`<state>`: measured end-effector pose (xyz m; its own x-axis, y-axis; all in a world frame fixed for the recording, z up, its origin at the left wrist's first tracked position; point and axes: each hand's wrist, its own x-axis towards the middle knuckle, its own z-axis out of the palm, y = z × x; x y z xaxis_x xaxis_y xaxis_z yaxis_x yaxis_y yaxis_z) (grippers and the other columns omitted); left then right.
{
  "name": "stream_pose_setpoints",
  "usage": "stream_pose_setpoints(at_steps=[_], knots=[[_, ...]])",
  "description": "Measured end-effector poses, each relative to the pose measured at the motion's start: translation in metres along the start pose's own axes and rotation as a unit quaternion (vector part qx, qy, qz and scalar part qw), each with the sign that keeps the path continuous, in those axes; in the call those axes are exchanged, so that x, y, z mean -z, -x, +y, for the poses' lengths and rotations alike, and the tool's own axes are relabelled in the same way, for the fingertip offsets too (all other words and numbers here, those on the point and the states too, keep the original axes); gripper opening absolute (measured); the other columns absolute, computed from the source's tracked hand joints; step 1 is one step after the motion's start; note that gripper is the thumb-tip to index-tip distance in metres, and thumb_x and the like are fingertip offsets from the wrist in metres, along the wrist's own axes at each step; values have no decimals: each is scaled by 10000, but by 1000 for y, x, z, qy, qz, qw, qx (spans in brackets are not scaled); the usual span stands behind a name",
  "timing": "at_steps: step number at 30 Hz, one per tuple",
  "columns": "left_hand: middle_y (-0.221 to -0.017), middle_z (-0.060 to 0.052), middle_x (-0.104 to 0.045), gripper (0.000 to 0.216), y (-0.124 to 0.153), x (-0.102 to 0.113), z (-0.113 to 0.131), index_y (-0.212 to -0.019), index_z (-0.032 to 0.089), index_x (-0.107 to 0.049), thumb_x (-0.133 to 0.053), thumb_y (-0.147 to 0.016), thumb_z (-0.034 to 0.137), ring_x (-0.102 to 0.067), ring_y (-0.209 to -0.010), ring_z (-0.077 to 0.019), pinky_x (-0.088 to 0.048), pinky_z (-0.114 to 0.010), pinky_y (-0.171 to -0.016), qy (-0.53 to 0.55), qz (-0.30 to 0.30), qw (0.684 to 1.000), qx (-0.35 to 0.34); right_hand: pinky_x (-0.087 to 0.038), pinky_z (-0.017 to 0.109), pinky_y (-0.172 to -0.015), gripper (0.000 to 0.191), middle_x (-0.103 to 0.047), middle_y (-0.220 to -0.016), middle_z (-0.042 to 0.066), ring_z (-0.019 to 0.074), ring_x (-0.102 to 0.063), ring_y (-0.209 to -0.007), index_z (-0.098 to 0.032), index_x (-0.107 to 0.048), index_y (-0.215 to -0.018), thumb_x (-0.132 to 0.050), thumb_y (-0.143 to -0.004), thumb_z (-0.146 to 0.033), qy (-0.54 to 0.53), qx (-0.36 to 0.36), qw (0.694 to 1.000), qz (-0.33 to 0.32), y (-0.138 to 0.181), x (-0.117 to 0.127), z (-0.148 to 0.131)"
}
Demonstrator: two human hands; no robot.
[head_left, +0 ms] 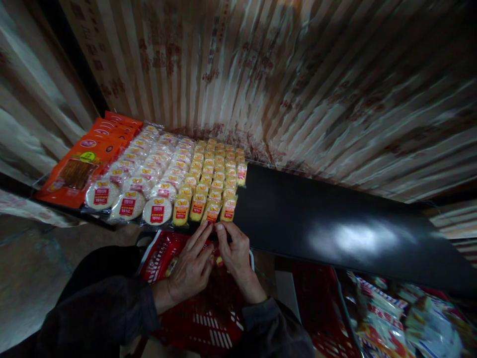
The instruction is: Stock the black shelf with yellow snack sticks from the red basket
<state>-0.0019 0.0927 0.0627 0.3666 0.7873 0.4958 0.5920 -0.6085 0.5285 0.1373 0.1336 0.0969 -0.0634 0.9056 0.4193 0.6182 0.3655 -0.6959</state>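
Observation:
Both my hands meet at the front edge of a black shelf [298,209], at the lower end of a yellow oval rice cracker packet [211,211]. My left hand [192,266] has its fingertips closed on the packet's bottom edge. From the other side, my right hand [236,253] pinches the same edge between thumb and forefinger. Similar yellow packets [181,209] stand in rows around it, overlapping toward the back. Below my wrists is a red basket [156,258]; a few wrapped pieces show in it, mostly hidden by my hands.
Left of the yellow packets are rows of round white rice cracker packets [127,205], then orange snack bags [74,169]. Pleated patterned cloth [238,74] hangs behind the shelf. At lower right, a second red basket [316,298] sits beside several snack bags [383,318].

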Motion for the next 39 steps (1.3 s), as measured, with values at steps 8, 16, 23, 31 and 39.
stream_pose_setpoints(at_steps=[8,16,23,31,39], knots=[[-1555,-174,-273,322,-4,-5,-2,-1077,108,-558,-423,-813,-16,-214,-1461,-293,-402,-496,-1134,38,19,999,6,-518,236,-720,196,-719,-827,55,139,-674,-763,-165,-668,-893,-484,-947,-207,-16,24,999,15,-2,0,-1],[-1551,-181,-278,346,-8,-8,-2,-1089,94,-565,-423,-802,-36,-186,-1469,-291,-384,-490,-1144,36,15,999,-2,-514,281,-724,233,-671,-822,44,149,-636,-783,-189,-638,-899,-419,-965,-229,-19,10,995,93,-2,3,7],[-1540,-180,-295,379,-9,-11,-1,-1144,109,-554,-414,-819,-27,-175,-1472,-293,-415,-506,-1114,32,15,999,-10,-485,433,-971,371,-541,-1279,133,208,-535,-1180,-186,-562,-1176,-344,-980,-414,-143,-114,967,175,-5,-4,28],[-1535,-177,-300,366,-12,-12,-1,-1122,120,-564,-419,-821,-30,-148,-1474,-313,-396,-554,-1110,37,11,999,-7,-287,467,-1162,612,-414,-1497,133,212,-371,-1394,-169,-423,-1407,-295,-958,-565,-190,-194,957,106,-11,-10,37],[-1516,-174,-342,339,-13,-11,-4,-1055,124,-582,-430,-799,-36,-184,-1465,-319,-402,-560,-1100,29,27,999,-36,-250,460,-1180,657,-389,-1516,128,212,-354,-1407,-171,-397,-1431,-293,-943,-598,-162,-194,963,94,-19,-9,27]])
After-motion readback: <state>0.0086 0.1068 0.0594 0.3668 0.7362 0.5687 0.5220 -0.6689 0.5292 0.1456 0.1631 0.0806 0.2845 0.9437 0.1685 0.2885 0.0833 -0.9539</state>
